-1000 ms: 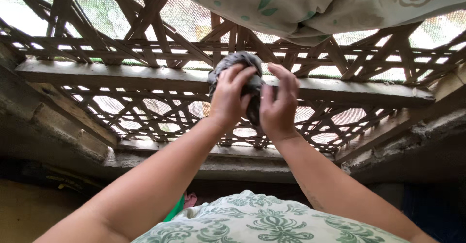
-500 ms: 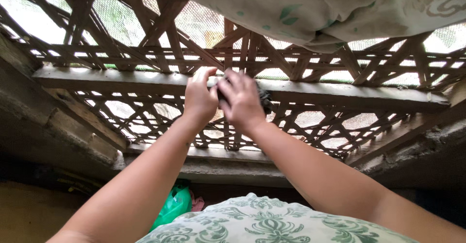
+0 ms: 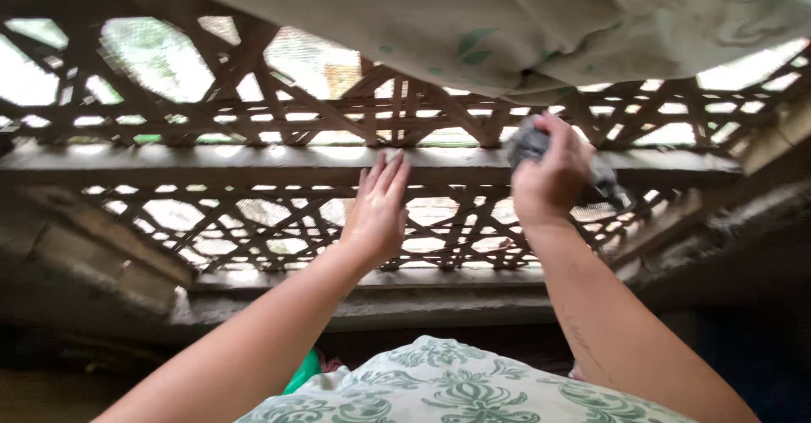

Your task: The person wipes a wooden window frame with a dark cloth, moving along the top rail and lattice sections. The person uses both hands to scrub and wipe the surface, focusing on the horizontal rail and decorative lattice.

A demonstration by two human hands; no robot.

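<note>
Grey cloth point(image 3: 530, 142) sits bunched in the fist of our right hand point(image 3: 551, 180), just beneath the pale leaf-print curtain point(image 3: 524, 17) and against the wooden lattice window point(image 3: 253, 110) ahead, while our left hand point(image 3: 376, 212), well apart, lies flat, fingers spread, holding nothing.

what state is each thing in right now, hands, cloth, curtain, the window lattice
left hand: open, fingers straight, raised before the lattice, holding nothing
right hand: closed around the grey cloth
grey cloth: bunched up, pressed at the wooden crossbar
wooden crossbar: level, fixed across the lattice
lattice window: shut, mesh behind
patterned curtain: hanging bunched over the top
</note>
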